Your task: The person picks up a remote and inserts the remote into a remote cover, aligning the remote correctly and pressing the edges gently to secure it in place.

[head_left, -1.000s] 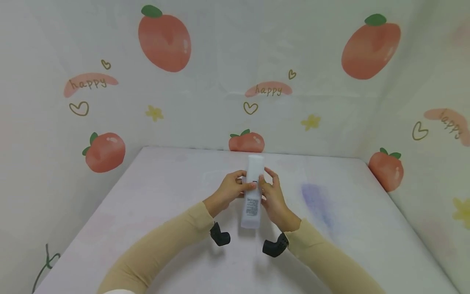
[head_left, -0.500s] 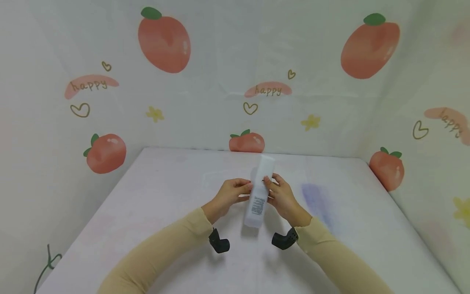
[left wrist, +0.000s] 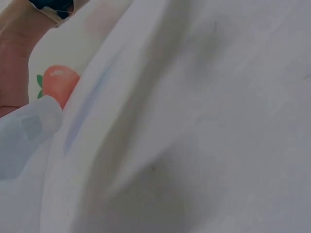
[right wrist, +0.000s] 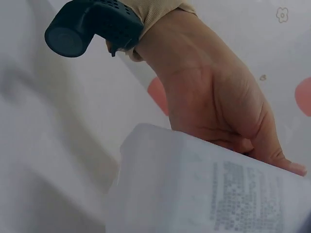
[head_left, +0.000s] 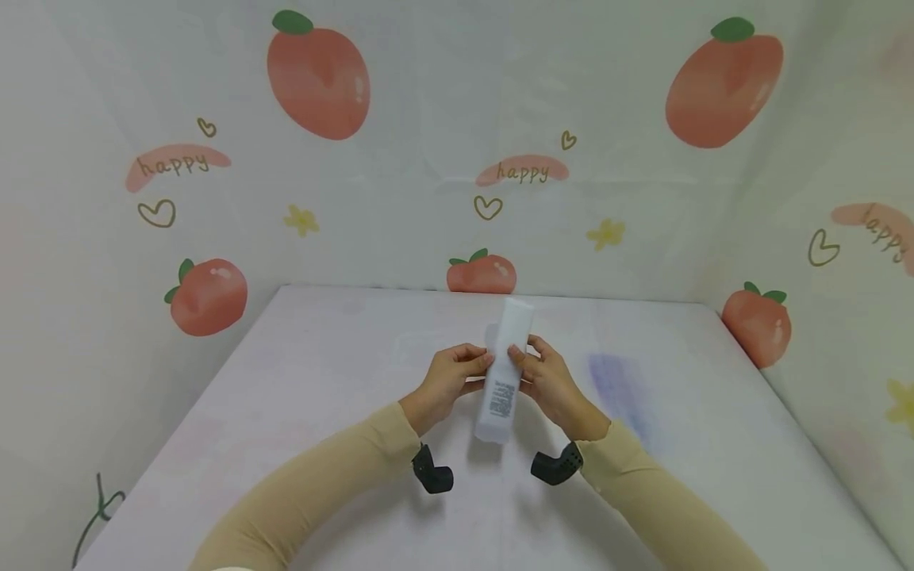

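Observation:
A long, slim white package (head_left: 508, 349) with a block of small dark print on its lower face is held above the table, its top leaning right. My right hand (head_left: 553, 385) grips its right side, thumb lying on the front face. At the left edge, my left hand (head_left: 451, 377) pinches with thumb and fingertips; a pale, see-through patch shows just above them. The right wrist view shows the printed face of the package (right wrist: 194, 184) close up, with the right hand (right wrist: 214, 92) behind its edge. Only the package's end (left wrist: 29, 131) appears in the left wrist view.
The white table (head_left: 343, 333) carries a faint purple smear (head_left: 620, 396) to the right. A white cloth backdrop (head_left: 400, 159) printed with red fruit surrounds its back and sides. Black wrist-worn devices, left device (head_left: 432, 469) and right device (head_left: 557, 465), hang under the sleeves.
Over the second, the package's top has tilted right and my right hand has shifted right. My left thumb has slid from the front face to the left edge. The last half second shows little movement.

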The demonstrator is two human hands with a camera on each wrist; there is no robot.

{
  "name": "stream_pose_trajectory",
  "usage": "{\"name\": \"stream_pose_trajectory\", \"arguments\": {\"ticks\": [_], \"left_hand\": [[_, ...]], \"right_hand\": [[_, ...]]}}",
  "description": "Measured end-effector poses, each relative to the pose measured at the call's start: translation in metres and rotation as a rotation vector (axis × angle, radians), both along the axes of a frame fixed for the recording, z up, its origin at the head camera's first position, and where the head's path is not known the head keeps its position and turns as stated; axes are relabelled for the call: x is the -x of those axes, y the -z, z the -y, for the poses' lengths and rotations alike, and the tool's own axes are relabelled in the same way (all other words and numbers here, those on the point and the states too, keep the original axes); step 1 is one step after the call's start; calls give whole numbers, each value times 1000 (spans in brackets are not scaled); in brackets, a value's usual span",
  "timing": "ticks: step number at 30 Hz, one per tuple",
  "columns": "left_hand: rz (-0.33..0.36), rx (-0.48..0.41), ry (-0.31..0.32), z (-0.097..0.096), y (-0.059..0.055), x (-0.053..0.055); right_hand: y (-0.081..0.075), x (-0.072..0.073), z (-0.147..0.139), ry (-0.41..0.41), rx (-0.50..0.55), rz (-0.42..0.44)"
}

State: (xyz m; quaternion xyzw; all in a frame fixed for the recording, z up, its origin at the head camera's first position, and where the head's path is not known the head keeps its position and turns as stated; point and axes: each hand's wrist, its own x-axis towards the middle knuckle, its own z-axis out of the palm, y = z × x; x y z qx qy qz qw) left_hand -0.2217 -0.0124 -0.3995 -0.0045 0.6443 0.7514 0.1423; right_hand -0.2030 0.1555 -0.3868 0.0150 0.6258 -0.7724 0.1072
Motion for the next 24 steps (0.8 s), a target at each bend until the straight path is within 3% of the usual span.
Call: {"name": "stream_pose_trajectory", "arguments": {"ticks": [7, 13, 18, 24], "left_hand": [[20, -85, -117, -3, -5, -2], [43, -58, -176, -3, -17, -2], [75, -23, -180, 1, -21, 0], [142, -6, -142, 3, -16, 2]], "right_hand": [[-5, -1, 5, -47, -40, -4], [-12, -3, 10, -103, -86, -7], [-12, -9, 12, -133, -106, 22], [-9, -13, 12, -145, -188, -3]]}}
